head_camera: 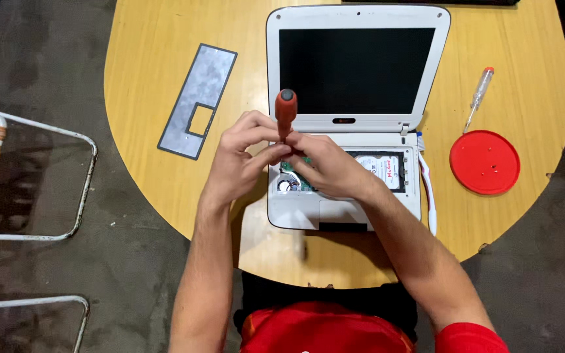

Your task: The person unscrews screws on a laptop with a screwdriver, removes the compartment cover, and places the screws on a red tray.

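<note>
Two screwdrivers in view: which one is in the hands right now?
The red-handled screwdriver, held upright by both hands over the opened laptop. The clear-handled screwdriver lies untouched on the table, beside the red round lid.

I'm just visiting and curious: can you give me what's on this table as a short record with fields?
Surface: round yellow wooden table
Main item: white laptop, open, keyboard off, insides showing
Left hand: on the red screwdriver
Right hand: on the same screwdriver, held upright over the laptop base
Left of laptop: grey metal plate
Right of laptop: red round lid, clear-handled screwdriver
</note>
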